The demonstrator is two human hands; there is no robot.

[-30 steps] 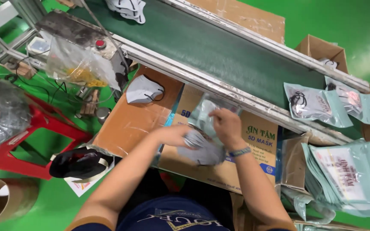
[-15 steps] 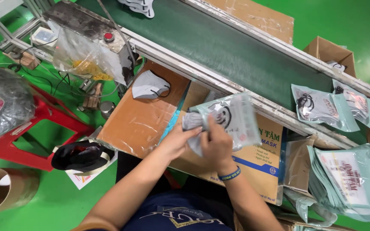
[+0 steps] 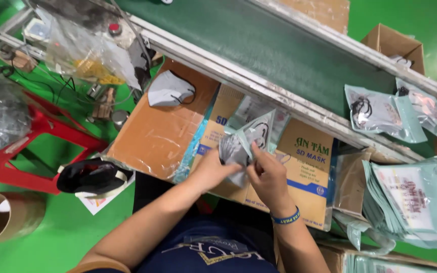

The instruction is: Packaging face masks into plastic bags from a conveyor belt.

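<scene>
Holding a grey face mask together, the left hand and the right hand both have their grip clamped on it, above a flat cardboard box. A pale green plastic pouch stands tilted just behind the mask, touching it. Another grey mask lies on the brown cardboard to the left. Behind runs a green conveyor belt; a stack of pouches lies to the right.
</scene>
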